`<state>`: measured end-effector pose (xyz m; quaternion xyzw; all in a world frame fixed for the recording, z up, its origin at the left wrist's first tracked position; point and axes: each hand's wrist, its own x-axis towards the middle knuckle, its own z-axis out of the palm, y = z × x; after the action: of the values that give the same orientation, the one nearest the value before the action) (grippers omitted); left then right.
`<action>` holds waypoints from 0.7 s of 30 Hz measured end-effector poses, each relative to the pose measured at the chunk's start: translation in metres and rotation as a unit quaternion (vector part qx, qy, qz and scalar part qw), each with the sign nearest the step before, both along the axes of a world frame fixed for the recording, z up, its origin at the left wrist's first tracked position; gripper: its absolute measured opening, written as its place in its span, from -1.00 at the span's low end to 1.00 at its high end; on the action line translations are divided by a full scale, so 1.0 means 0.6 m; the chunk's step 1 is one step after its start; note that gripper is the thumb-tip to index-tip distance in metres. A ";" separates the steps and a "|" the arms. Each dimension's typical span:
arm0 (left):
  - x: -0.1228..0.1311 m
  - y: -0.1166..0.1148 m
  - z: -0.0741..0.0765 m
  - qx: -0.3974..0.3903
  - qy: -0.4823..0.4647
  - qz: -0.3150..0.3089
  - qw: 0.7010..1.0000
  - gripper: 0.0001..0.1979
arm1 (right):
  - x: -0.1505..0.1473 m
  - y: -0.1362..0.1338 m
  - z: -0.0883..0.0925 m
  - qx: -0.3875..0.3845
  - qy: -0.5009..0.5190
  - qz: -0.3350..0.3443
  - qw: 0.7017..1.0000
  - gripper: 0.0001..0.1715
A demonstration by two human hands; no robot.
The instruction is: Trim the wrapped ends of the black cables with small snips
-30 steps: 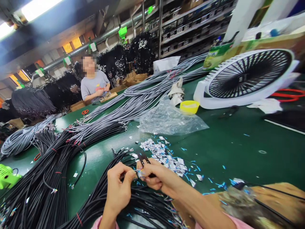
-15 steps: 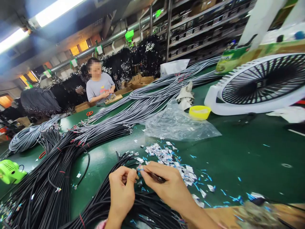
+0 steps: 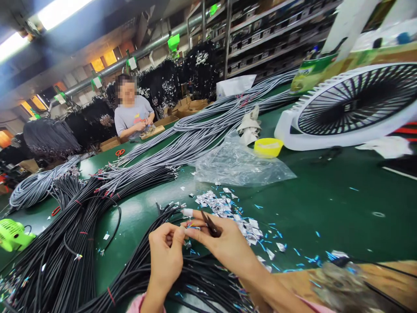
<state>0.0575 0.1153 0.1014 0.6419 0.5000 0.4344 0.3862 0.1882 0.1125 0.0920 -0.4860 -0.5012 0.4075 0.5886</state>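
Note:
My left hand [image 3: 167, 250] is closed in a pinch on the end of a black cable, most of which the fingers hide. Thin coloured wires [image 3: 193, 226] fan out of that end toward my right hand [image 3: 224, 241]. Against the wires rest the right thumb and a fingertip, while the index finger, with a white wrap on its tip, stretches out above them. Dark snips [image 3: 211, 224] sit in the right palm, their blades pointing up and slightly apart. Below both hands lies a bundle of black cables [image 3: 202, 278].
Scraps of silvery foil [image 3: 224, 206] and blue wire bits litter the green table [image 3: 342, 208]. Beyond are a clear plastic bag [image 3: 241, 163], a yellow bowl [image 3: 269, 148], grey cables [image 3: 192, 130] and a white fan [image 3: 293, 130]. A co-worker [image 3: 133, 115] sits across the table.
My right index finger has straightened out and lifted from the wires. The snips in the right palm have turned so the blades point up. My left hand keeps its pinch.

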 end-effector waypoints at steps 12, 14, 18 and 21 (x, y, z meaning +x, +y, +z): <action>0.000 0.027 -0.021 -0.022 0.085 -0.004 0.996 -0.55 | 0.028 0.001 0.017 -0.006 -0.036 -0.069 0.997 -0.66; -0.003 0.034 -0.029 -0.020 0.115 0.001 0.993 -0.64 | 0.035 0.000 0.017 0.003 -0.056 -0.094 0.994 -0.68; 0.003 0.035 -0.047 0.011 0.183 0.008 0.983 -0.86 | 0.041 -0.003 0.019 0.027 -0.106 -0.108 0.988 -0.64; 0.011 0.035 -0.055 0.028 0.207 0.011 0.978 -0.80 | 0.036 -0.001 0.021 0.046 -0.161 -0.064 0.984 -0.54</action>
<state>0.0640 0.1362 0.0685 0.7229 0.5636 0.3103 0.2519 0.2101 0.1120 0.1044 -0.5492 -0.5756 0.2619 0.5463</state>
